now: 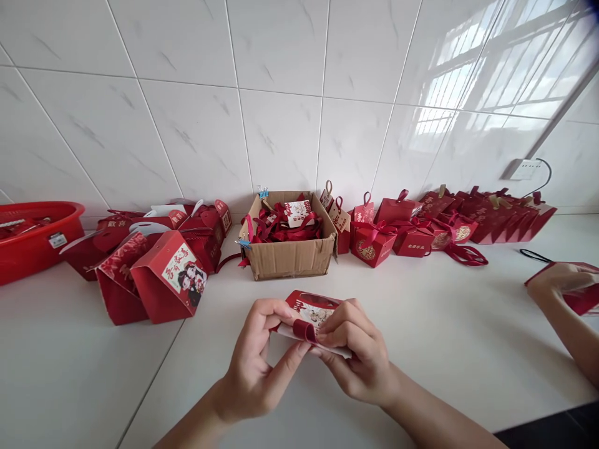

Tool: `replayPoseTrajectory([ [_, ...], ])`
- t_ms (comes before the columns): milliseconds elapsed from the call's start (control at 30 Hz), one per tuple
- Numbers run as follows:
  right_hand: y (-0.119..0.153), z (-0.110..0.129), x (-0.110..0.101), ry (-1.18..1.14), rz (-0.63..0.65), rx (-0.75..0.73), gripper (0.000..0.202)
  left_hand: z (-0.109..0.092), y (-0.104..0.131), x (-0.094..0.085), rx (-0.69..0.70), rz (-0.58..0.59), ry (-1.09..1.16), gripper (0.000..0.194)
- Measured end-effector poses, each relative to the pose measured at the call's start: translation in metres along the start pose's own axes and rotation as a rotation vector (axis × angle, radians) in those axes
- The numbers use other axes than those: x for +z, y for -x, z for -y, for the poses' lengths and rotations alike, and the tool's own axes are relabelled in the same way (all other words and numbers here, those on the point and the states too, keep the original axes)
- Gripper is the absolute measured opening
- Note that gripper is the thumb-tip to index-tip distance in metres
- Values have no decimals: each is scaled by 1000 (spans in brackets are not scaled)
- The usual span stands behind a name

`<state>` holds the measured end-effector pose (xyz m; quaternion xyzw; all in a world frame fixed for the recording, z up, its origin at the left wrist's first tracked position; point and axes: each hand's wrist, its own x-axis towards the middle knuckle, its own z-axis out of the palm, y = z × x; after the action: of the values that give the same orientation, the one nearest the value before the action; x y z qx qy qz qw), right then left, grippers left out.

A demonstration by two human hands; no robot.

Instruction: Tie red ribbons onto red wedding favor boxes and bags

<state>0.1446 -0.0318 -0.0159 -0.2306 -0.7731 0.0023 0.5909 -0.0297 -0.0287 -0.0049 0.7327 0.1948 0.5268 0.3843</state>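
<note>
So we've got the red carton pinched between our left hand and right hand, dark red ribbon at the near edge, cardboard box just beyond. White surface stretches rightward to a co-worker's hand; a seam runs left.

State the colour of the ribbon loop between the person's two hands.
The ribbon loop is dark red; it shows best in the head view.
</note>
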Motion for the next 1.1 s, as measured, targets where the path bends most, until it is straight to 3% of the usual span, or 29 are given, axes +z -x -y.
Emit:
replayPoseTrajectory([
  [400,2,-1,-3,-14,30,-3,12,0,-4,-2,13,43,-7,24],
  [567,2,-3,0,-18,1,61,10,0,-4,1,45,12,-25,29],
  [767,2,-8,-1,-83,-57,181,20,20,-4,1,210,-127,-366,52],
  [867,4,-15,0,-63,-90,312,21,35,-5,-3,301,-107,-646,63],
  [967,6,-25,3,-44,-113,426,23,49,-5,-5,207,-71,-775,74],
  [1100,6,-43,-1,-29,-124,559,35,64,-2,-3,-55,57,-776,90],
])
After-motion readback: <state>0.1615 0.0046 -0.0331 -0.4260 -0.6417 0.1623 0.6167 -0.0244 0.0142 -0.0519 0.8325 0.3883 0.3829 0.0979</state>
